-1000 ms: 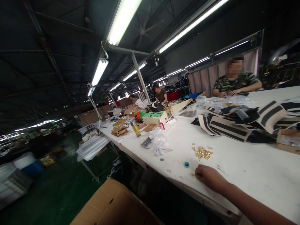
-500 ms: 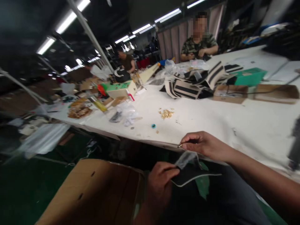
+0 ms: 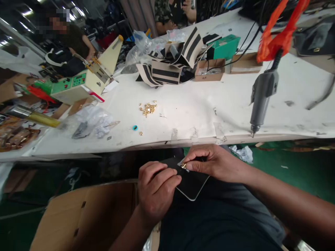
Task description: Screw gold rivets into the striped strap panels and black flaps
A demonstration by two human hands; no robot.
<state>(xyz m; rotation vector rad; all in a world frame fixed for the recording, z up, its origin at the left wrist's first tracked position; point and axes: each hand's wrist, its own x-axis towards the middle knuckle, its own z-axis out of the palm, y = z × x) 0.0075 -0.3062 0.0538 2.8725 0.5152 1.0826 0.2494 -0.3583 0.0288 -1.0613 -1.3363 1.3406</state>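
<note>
Below the table edge, over my lap, my left hand [image 3: 156, 188] grips a flat black piece with a pale edge [image 3: 191, 184]. My right hand [image 3: 209, 161] pinches a small gold fitting [image 3: 184, 166] and presses it against the top of that black piece. A little pile of gold fittings [image 3: 148, 108] lies on the white table [image 3: 288, 104] ahead, with one stray gold bit [image 3: 140, 133] and a small blue ring [image 3: 135, 127] nearer the edge.
A grey electric screwdriver [image 3: 260, 99] hangs at the table's front edge on the right. Striped black-and-cream pieces [image 3: 167, 66], a green box [image 3: 225, 47], cardboard trays [image 3: 210, 69], a green-and-cream machine [image 3: 78, 85] and plastic bags [image 3: 89, 120] lie on the table. An open carton [image 3: 83, 216] sits at lower left. Other people sit at the far side.
The view has swung down toward my lap. My right hand left the table with a gold fitting and met the black piece, which my left hand has brought up.
</note>
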